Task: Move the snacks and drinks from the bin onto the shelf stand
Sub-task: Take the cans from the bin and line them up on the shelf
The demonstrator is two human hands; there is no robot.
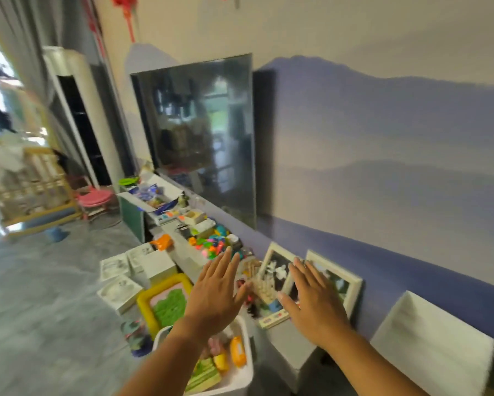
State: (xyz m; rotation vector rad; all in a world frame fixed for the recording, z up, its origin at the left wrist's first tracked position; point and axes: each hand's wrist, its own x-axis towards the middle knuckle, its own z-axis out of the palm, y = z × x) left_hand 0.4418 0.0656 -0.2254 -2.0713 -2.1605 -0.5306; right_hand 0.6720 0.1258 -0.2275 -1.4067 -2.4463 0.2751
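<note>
A white bin (244, 375) stands on the floor at the bottom centre, partly under my left forearm. Inside it lie an orange bottle (237, 350), a yellow item (220, 362) and green packets (204, 374). My left hand (215, 292) is stretched out flat above the bin, fingers apart, holding nothing. My right hand (314, 304) is also spread and empty, held out over the low grey ledge (290, 342) in front of the picture frames. No shelf stand can be made out in this blurred view.
A large dark TV (197, 130) hangs on the wall above a low bench crowded with colourful toys (211, 244). Two framed pictures (335, 278) lean on the wall. White boxes (143, 264) and a yellow-rimmed tray (165, 301) lie on the floor. A pink stool (94, 200) stands at left.
</note>
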